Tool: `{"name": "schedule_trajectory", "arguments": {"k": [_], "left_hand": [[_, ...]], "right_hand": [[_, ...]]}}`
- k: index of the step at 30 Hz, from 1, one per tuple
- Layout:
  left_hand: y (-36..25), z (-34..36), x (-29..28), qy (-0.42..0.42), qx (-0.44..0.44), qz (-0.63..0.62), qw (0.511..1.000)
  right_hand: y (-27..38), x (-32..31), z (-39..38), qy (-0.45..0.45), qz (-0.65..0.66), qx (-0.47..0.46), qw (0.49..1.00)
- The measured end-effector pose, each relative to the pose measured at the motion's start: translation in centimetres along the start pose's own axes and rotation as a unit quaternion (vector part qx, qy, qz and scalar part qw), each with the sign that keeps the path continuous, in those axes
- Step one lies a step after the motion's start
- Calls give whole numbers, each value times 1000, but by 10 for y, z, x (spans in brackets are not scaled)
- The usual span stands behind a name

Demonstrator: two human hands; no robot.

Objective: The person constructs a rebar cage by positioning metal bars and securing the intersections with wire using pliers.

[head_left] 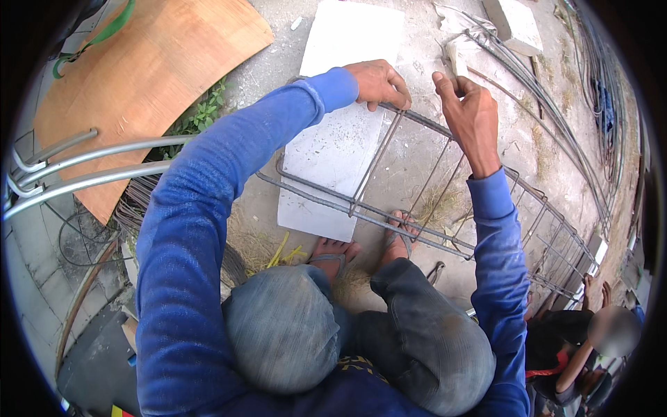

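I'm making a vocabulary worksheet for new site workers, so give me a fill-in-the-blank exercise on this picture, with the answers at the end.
1. Nearest the left end of the metal bar cage is the person's ____ hand.
2. The person's right hand comes out of a sleeve coloured ____.
3. Beneath the cage's left end lies a flat board coloured ____.
4. The strap by the brown wooden sheet is coloured ____.

Missing words: left; blue; white; green.
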State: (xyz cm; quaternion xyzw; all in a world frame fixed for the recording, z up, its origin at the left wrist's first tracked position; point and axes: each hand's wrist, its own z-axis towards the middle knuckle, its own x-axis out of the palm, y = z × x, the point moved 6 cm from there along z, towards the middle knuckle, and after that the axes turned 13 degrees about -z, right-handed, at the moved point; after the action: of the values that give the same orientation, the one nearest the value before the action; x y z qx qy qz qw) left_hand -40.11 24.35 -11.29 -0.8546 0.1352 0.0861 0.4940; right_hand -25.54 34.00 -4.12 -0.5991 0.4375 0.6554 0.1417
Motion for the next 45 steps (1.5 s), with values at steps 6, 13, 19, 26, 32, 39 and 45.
{"name": "schedule_trajectory", "arguments": {"k": [6,13,19,26,32,39,45], "left_hand": [[11,-25,-24,24,-60,18,998],[11,-81,-17,-156,54,60,984],[27,-143,-31,-228,71,35,970],[36,-148,-54,-213,121,36,969],[31,-146,-45,-200,112,41,973],[26,-96,-37,-114,18,37,993],[31,-39,-28,-74,32,-22,996]], "right_hand": [[58,61,-141,153,-12,-186,971],[117,73,-214,256,2,-143,956],[161,119,-237,251,-8,-152,956],[169,125,-225,326,49,-135,934],[145,123,-232,347,87,-115,927],[91,123,-213,325,36,-138,935],[75,108,-190,287,84,-179,937]]}}
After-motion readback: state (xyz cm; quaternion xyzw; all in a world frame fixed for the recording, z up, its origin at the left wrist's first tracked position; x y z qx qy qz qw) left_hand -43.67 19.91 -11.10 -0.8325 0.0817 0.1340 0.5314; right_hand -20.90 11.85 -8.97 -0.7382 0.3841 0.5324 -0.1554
